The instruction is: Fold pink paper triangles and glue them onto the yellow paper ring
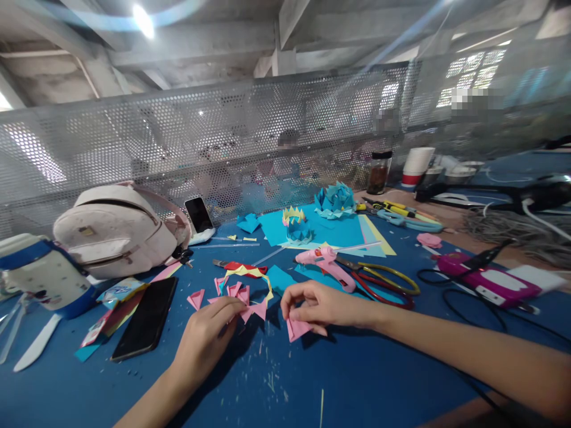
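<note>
While no writing is readable, right hand (312, 306) fingers pinch a folded pink paper piece (297, 328); left hand (209, 333) fingers press pink paper triangles (250, 309) at twelve o'clock.

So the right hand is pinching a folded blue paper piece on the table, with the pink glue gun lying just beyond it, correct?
Not quite. In the head view the folded paper piece under the right hand is pink, not blue. The rest holds: the fingers pinch it against the blue table, and the pink glue gun lies just beyond.
</note>
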Demonstrator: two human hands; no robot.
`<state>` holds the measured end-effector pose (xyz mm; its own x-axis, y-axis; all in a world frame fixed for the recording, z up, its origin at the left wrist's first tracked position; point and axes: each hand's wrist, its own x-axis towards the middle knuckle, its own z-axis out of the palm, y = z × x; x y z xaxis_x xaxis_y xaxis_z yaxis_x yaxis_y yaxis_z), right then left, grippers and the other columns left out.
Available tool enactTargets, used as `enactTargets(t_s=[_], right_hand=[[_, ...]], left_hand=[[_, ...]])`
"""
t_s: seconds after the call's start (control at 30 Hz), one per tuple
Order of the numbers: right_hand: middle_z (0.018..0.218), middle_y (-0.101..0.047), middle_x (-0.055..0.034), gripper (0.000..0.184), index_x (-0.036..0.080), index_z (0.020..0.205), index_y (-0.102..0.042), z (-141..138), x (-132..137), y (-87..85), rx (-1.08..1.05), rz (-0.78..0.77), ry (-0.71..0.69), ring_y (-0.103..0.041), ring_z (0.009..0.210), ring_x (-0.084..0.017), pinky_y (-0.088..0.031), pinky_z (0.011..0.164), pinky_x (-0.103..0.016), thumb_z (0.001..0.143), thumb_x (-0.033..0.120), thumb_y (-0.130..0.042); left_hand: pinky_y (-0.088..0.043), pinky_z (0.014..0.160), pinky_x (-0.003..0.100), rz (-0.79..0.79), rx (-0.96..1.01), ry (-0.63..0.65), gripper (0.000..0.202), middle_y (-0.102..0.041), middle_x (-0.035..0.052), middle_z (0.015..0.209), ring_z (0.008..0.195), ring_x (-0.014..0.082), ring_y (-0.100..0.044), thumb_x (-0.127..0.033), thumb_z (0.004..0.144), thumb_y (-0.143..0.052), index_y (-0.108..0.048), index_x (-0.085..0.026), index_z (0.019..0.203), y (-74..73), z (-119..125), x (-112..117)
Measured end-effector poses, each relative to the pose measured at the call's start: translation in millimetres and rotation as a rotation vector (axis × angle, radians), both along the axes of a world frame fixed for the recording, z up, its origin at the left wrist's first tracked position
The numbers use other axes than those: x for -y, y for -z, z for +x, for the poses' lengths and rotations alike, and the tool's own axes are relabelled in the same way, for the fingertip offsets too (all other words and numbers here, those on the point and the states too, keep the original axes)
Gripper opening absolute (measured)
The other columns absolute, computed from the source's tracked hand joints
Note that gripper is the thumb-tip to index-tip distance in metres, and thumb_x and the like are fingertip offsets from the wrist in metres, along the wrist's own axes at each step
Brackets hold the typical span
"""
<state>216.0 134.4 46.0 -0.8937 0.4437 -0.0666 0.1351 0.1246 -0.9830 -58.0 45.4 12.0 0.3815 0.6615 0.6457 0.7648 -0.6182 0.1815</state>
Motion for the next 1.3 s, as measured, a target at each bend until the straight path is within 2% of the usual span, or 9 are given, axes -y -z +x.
enactTargets(t_s=[0.2, 0.33, 0.4, 0.53, 0.7, 0.77, 0.87, 1.07, 1.3], right_hand=[[0.059, -0.055, 0.0059, 0.035, 0.016, 0.085, -0.064, -3.2, -1.1, 2.3, 0.053, 0.003, 0.117, -0.048, 0.046, -0.006, -0.034, 0.046, -0.017, 0.079, 0.049, -0.074], [0.065, -0.059, 0.0038, 0.033, 0.016, 0.081, -0.064, -2.6, -3.8, 7.0, 0.032, 0.086, 0.170, -0.051, 0.048, -0.007, -0.040, 0.049, -0.019, 0.077, 0.046, -0.076], [0.071, -0.062, 0.0033, 0.029, 0.017, 0.087, -0.063, -2.2, -4.8, 7.4, 0.014, 0.127, 0.186, -0.052, 0.049, -0.006, -0.040, 0.048, -0.019, 0.078, 0.041, -0.076], [0.072, -0.063, 0.0041, 0.030, 0.018, 0.098, -0.061, -3.2, -3.9, 1.1, -0.041, 0.165, 0.248, -0.055, 0.053, -0.007, -0.042, 0.053, -0.020, 0.075, 0.030, -0.077], [0.073, -0.066, 0.0012, 0.026, 0.017, 0.079, -0.064, -4.7, 4.3, -13.1, -0.089, 0.232, 0.317, -0.058, 0.065, -0.011, -0.043, 0.060, -0.023, 0.072, 0.035, -0.081], [0.073, -0.067, 0.0006, 0.027, 0.018, 0.074, -0.066, -4.8, 9.9, -17.6, -0.111, 0.306, 0.322, -0.057, 0.065, -0.012, -0.042, 0.060, -0.024, 0.075, 0.041, -0.081], [0.074, -0.067, -0.0001, 0.026, 0.019, 0.073, -0.072, -5.7, 18.7, -21.9, -0.147, 0.513, 0.321, -0.058, 0.071, -0.014, -0.042, 0.065, -0.025, 0.079, 0.043, -0.080], [0.078, -0.060, -0.0001, 0.010, 0.021, 0.081, -0.076, -16.3, 23.1, -27.2, -0.063, 1.018, 0.251, -0.053, 0.076, -0.014, -0.035, 0.071, -0.027, 0.084, 0.030, -0.078], [0.075, -0.056, 0.0018, 0.011, 0.023, 0.080, -0.075, -24.0, 12.6, -24.8, 0.102, 1.137, 0.153, -0.050, 0.079, -0.016, -0.029, 0.074, -0.028, 0.083, 0.033, -0.079]], left_hand=[[-0.058, 0.079, 0.023, 0.019, -0.022, -0.011, 0.023, -0.075, 0.0044, 0.099, 0.090, 0.0153, -0.073, -0.008, 0.097, -0.047, -0.064, -0.021, 0.106, -0.3, 0.1, 0.7], [-0.058, 0.078, 0.024, 0.062, -0.068, -0.018, 0.024, -0.075, 0.0053, 0.100, 0.090, 0.0163, -0.073, -0.009, 0.097, -0.046, -0.064, -0.020, 0.107, -0.3, -0.6, 0.7], [-0.058, 0.077, 0.025, 0.090, -0.104, -0.022, 0.024, -0.076, 0.0060, 0.101, 0.089, 0.0172, -0.073, -0.009, 0.098, -0.045, -0.065, -0.020, 0.108, -0.9, -0.7, 1.2], [-0.056, 0.070, 0.029, 0.152, -0.189, -0.013, 0.026, -0.076, 0.0077, 0.102, 0.083, 0.0196, -0.073, -0.010, 0.099, -0.043, -0.065, -0.018, 0.111, -4.2, 0.8, 4.6], [-0.054, 0.068, 0.032, 0.263, -0.347, 0.024, 0.028, -0.075, 0.0122, 0.103, 0.082, 0.0220, -0.071, -0.013, 0.101, -0.040, -0.065, -0.012, 0.113, -13.8, 8.0, 12.4], [-0.053, 0.068, 0.033, 0.323, -0.401, 0.029, 0.028, -0.076, 0.0127, 0.100, 0.080, 0.0223, -0.070, -0.012, 0.101, -0.039, -0.066, -0.011, 0.108, -17.8, 12.5, 15.0], [-0.051, 0.067, 0.033, 0.340, -0.415, 0.048, 0.032, -0.076, 0.0121, 0.097, 0.076, 0.0212, -0.068, -0.010, 0.101, -0.035, -0.067, -0.011, 0.104, -21.4, 19.6, 17.3], [-0.045, 0.060, 0.031, 0.257, -0.387, 0.095, 0.028, -0.076, 0.0089, 0.093, 0.068, 0.0174, -0.063, -0.012, 0.101, -0.037, -0.065, -0.015, 0.099, -21.8, 26.3, 20.1], [-0.039, 0.058, 0.031, 0.183, -0.369, 0.120, 0.022, -0.072, 0.0039, 0.084, 0.061, 0.0168, -0.057, -0.011, 0.100, -0.040, -0.061, -0.019, 0.095, -23.3, 23.3, 20.9]])
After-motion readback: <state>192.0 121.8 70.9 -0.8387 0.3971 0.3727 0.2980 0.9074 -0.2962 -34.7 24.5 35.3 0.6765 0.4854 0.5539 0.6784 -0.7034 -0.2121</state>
